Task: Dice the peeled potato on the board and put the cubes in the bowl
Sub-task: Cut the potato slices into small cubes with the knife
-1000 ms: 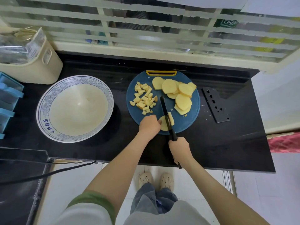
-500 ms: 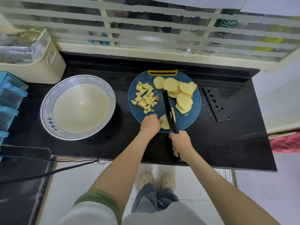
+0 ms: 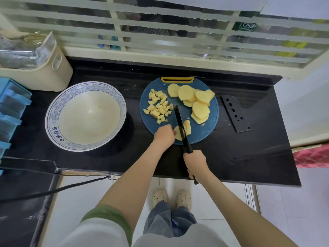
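R grip [image 3: 195,162] wraps black knife [image 3: 179,122], L grip [image 3: 164,135] pins flat slice [image 3: 178,135].

Green label [image 3: 246,26] behind window [image 3: 160,38] glass bore white script, readable as "Cestb"; final letters were unclear. Bowl [image 3: 57,134] rim carried short row of blue Chinese characters on near left side, too small to read. Yellow labels [image 3: 293,44] behind same glass showed only blurred, unreadable print.
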